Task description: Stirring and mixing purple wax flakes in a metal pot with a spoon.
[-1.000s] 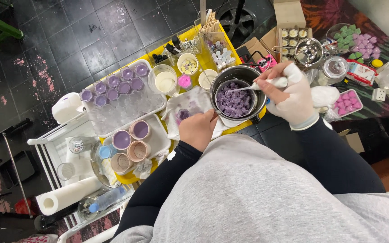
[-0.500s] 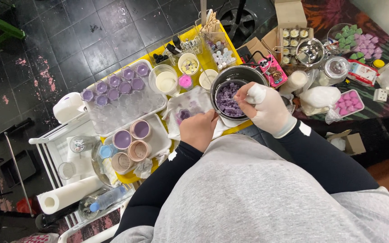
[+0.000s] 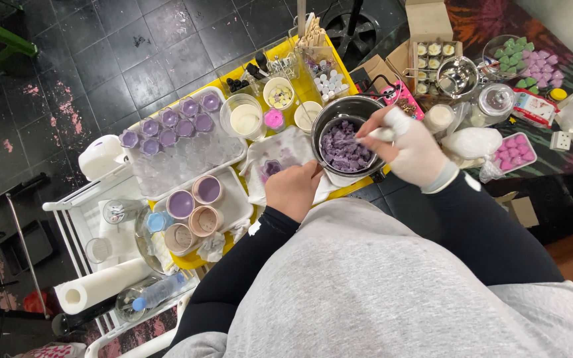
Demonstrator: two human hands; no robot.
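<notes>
Purple wax: chunks are heaped in the metal pot (image 3: 347, 136), which stands on the yellow surface (image 3: 300, 109), near its front edge.
Head view, right hand: the right hand (image 3: 414, 154), wrapped in a white covering, is held over the pot's rim; its grip is pinched on a thin stirring tool (image 3: 359, 138) whose tip is buried among the chunks.
Head view, left hand: the left hand (image 3: 293, 191) is bare and rests on the stained white cloth (image 3: 280, 154) just beside the pot; its fingers are curled down, pressed together on the cloth, with nothing lifted.
Surroundings: a clear tray of small purple-filled cups (image 3: 170, 129) lies to the left, round tins of purple and tan (image 3: 193, 205) sit nearer the body, and a cup of cream-coloured wax (image 3: 245, 119) stands behind the cloth.
Doing the stirring well: the tool is best kept low and moved slowly along the pot's wall, so that no chunk is flicked over the rim; the cloth should be held flat so the pot does not slide.
Hard to make out: the tool's shape is blurred, and it may be a spoon or a stick. The left fingertips are hidden under the palm. Whether the wax has softened cannot be told.
</notes>
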